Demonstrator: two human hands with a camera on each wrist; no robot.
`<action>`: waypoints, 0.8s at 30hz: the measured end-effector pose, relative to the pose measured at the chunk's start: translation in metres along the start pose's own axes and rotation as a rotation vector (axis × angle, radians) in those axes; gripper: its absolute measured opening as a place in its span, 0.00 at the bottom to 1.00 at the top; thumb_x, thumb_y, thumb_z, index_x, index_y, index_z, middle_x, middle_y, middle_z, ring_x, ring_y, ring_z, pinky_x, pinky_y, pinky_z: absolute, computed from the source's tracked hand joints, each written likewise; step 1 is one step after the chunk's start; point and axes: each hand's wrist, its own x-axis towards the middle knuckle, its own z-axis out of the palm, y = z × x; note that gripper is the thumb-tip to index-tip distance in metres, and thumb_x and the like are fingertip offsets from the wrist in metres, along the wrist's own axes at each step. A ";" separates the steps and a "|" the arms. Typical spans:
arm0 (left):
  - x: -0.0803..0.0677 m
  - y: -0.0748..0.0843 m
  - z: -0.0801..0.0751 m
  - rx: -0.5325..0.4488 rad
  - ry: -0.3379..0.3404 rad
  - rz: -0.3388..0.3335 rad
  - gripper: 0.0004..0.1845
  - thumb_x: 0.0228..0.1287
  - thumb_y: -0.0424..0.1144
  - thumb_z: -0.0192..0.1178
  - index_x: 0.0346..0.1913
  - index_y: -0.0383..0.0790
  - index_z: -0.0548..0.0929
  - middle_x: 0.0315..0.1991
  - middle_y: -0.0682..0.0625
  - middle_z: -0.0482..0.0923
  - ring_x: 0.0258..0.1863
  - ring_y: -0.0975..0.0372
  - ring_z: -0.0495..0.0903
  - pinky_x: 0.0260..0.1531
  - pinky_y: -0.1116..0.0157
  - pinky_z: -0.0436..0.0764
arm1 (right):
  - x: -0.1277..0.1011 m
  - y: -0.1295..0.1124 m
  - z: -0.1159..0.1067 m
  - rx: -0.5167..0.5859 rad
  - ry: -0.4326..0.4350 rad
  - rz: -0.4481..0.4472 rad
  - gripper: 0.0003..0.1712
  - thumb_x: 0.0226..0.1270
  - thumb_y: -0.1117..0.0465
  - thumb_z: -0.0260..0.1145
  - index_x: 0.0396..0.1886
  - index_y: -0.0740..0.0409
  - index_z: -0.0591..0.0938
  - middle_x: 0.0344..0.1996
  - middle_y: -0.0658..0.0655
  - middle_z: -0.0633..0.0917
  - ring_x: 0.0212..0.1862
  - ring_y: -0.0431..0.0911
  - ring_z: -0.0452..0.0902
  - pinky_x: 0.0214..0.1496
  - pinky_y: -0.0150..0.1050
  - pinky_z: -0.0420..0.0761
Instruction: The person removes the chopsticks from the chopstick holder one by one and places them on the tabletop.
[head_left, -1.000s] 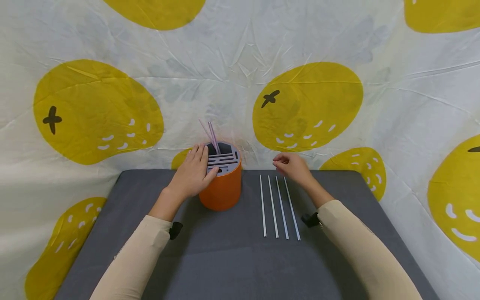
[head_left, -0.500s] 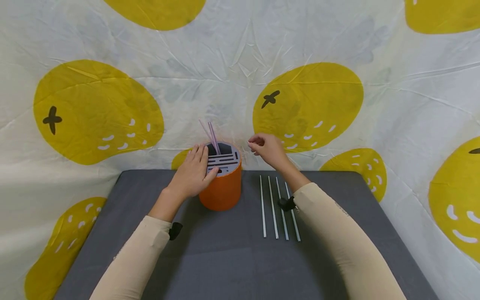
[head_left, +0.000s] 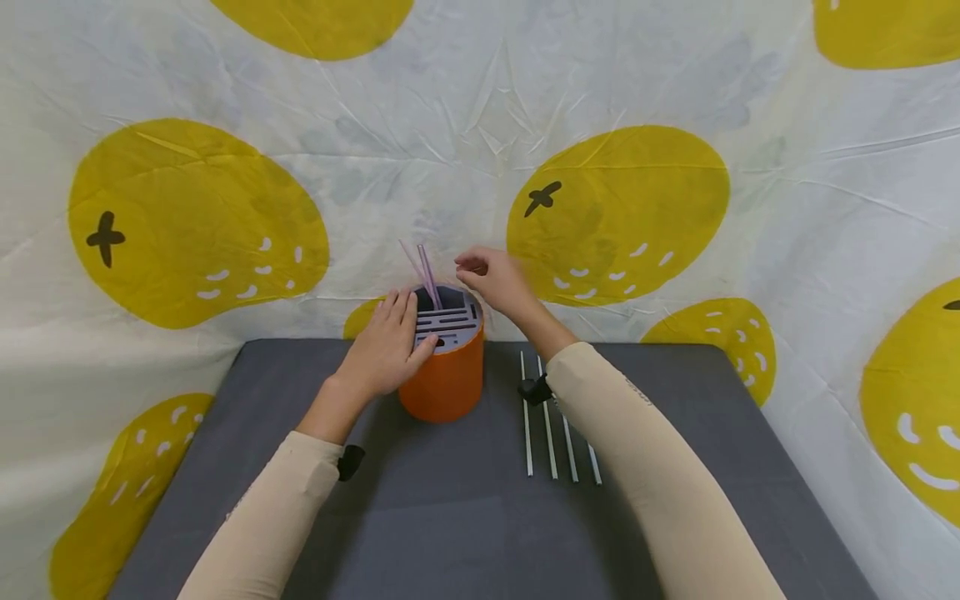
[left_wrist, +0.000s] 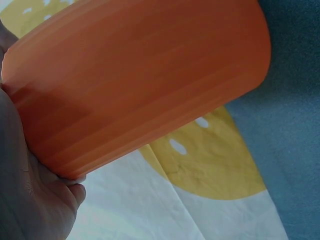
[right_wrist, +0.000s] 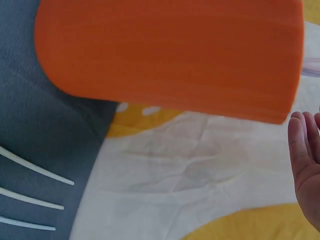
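1. Holder position: round orange plastic holder with a grey slotted lid stood on the dark grey table mat, at about 12 o'clock from the person, near the far edge.
2. Two thin pink straws stuck up out of the lid at its 11 o'clock side, leaning slightly apart.
3. Left hand rested against the holder from its 9 o'clock side, fingers laid together over the lid rim, thumb on the lid's near edge; the left wrist view showed the palm pressed on the orange wall. Grip looked light, steadying only.
4. Right hand hovered above the lid at about 1 o'clock of it, just beside the pink straws. Fingertips were drawn together toward the thumb as if pinching; I could not tell whether anything thin sat between them. The right wrist view showed only straightish fingers at the frame edge.
5. Four thin white straws lay side by side on the mat at 3 o'clock of the holder, partly crossed by the right sleeve.
6. Judgement: working at the slots would go best with the holder braced firmly, the pinch kept high and the approach vertical, so the standing straws are not knocked.
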 end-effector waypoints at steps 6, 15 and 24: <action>0.000 0.000 0.000 0.002 0.004 0.009 0.44 0.82 0.60 0.37 0.81 0.26 0.46 0.83 0.32 0.42 0.83 0.40 0.42 0.82 0.45 0.45 | 0.010 -0.009 0.016 0.040 -0.023 -0.012 0.18 0.76 0.61 0.66 0.62 0.59 0.84 0.54 0.57 0.89 0.56 0.51 0.86 0.60 0.44 0.85; 0.001 0.000 0.001 0.017 0.017 0.015 0.44 0.82 0.60 0.37 0.81 0.25 0.48 0.83 0.31 0.44 0.83 0.40 0.43 0.82 0.45 0.46 | 0.019 -0.016 0.031 0.033 -0.046 -0.029 0.17 0.75 0.64 0.66 0.61 0.60 0.84 0.52 0.59 0.89 0.56 0.51 0.85 0.63 0.43 0.82; 0.000 0.001 0.001 0.012 0.024 0.008 0.44 0.82 0.60 0.38 0.81 0.26 0.48 0.83 0.31 0.44 0.83 0.41 0.43 0.82 0.45 0.46 | 0.019 -0.014 0.039 -0.011 -0.018 -0.037 0.13 0.75 0.62 0.67 0.54 0.59 0.86 0.49 0.59 0.89 0.53 0.50 0.85 0.61 0.44 0.83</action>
